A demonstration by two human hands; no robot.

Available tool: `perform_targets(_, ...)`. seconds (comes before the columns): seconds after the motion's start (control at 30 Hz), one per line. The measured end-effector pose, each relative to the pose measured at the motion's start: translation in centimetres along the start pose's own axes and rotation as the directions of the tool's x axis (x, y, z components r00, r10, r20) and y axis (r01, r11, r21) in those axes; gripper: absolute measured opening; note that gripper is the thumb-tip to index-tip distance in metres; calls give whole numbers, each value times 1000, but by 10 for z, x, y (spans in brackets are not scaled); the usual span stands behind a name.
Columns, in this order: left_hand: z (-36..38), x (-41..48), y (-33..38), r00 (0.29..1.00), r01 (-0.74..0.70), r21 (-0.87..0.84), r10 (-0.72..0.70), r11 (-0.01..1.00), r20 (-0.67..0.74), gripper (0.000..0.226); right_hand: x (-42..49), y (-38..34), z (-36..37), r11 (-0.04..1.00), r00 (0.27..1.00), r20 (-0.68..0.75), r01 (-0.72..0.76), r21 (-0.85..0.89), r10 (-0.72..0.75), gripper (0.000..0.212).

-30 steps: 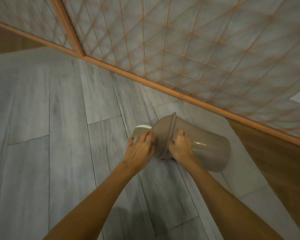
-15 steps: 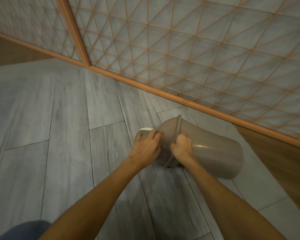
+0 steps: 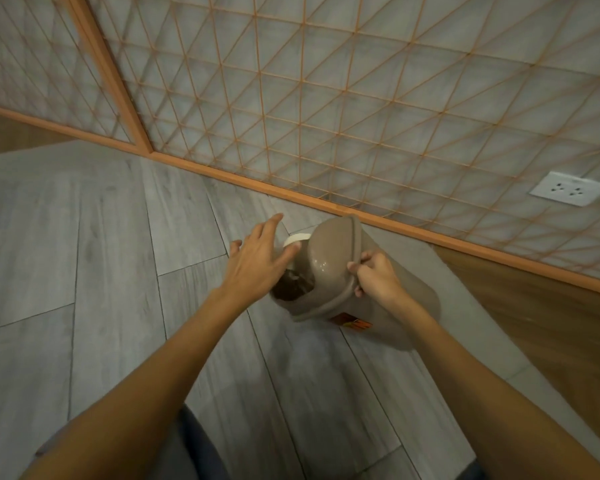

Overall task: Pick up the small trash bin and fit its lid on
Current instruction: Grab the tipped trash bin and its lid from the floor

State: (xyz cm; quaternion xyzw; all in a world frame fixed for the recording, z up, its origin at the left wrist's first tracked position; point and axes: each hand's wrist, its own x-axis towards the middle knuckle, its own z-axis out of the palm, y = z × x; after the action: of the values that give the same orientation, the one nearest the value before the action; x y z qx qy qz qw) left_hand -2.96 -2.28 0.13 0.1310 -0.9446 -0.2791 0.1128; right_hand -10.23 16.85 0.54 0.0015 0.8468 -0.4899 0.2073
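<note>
A small taupe trash bin (image 3: 418, 292) is tilted above the grey floor, its top turned toward me and to the left. Its domed taupe lid (image 3: 328, 258) sits on the bin's rim, and a dark opening shows at the lid's lower left. My right hand (image 3: 376, 277) grips the rim where lid and bin meet. My left hand (image 3: 257, 261) hovers just left of the lid with fingers spread, holding nothing. A white piece (image 3: 295, 240) peeks out behind the lid by my left fingertips. An orange label shows low on the bin's side.
A wall with an orange lattice (image 3: 326, 116) and an orange baseboard (image 3: 291, 195) runs just behind the bin. A white wall socket (image 3: 568, 192) is at the right. A wooden panel (image 3: 551, 323) lies right of the bin. Grey plank floor (image 3: 101, 271) spreads to the left.
My left hand has come off the lid and opened, moving up and left. The bin has tipped more upright in my right hand, with the lid's opening facing me.
</note>
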Motion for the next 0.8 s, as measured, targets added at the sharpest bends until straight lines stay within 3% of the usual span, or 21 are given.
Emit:
perform_targets(0.1,-2,-2,5,970,43,-302,-113,952,-216,55,2,10,-14,993,999,-21,-26,115,28,22)
perform_targets(0.2,-1,10,-1,841,196,-596,-447,779,-307,42,4,20,-24,985,998,-38,-39,166,46,23)
perform_targets(0.23,5,16,-12,752,302,-707,-615,640,-236,40,4,21,-26,984,998,-44,-45,173,53,23)
perform_targets(0.3,20,22,-38,549,508,-831,-829,228,108,41,6,26,-29,981,996,-54,-58,187,69,22)
perform_targets(0.33,30,19,-49,487,595,-802,-817,49,311,44,7,28,-30,979,995,-58,-63,192,75,22)
perform_targets(0.37,41,12,-53,451,673,-737,-757,-59,473,46,7,30,-31,980,995,-61,-67,190,80,22)
perform_targets(0.43,63,-6,-49,428,776,-620,-623,-117,654,51,7,34,-33,982,995,-63,-61,181,74,21)
perform_targets(0.57,92,-24,-15,455,812,-560,-426,-161,782,68,6,39,-34,989,998,-31,-41,139,46,15)
perform_targets(0.7,98,-23,1,471,791,-578,-403,-201,785,77,4,41,-35,990,999,-6,-31,140,32,16)
perform_targets(0.8,90,-20,9,508,783,-607,-423,-135,750,73,4,40,-45,984,1000,-11,-17,176,19,16)
